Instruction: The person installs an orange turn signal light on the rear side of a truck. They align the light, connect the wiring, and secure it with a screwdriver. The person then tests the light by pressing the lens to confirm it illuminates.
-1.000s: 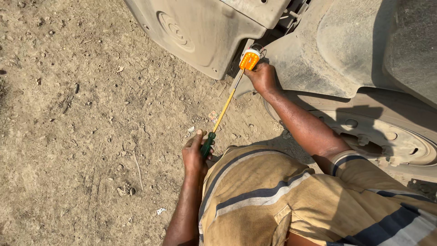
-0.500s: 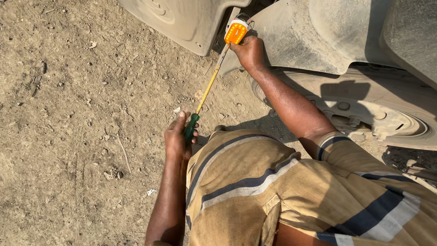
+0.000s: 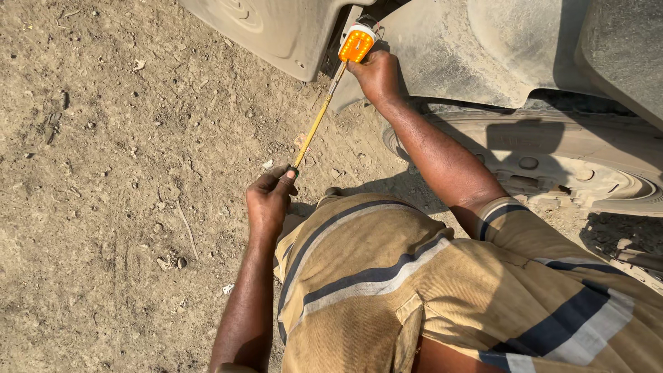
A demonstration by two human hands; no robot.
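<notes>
Lamp [image 3: 356, 43] showing orange with white edge; screwdriver [image 3: 315, 126] shaft yellow, handle green; shirt [image 3: 442, 290] tan with navy and grey stripes; ground [image 3: 117, 173] dusty brown.

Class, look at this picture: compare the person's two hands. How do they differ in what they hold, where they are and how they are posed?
The left hand is closed around the screwdriver's handle, low over the dirt ground; the right hand is raised against the dusty vehicle body, steadying the orange lamp. The left arm is bent near the torso; the right arm is stretched out. Both are bare and work along the same long screwdriver.
</notes>
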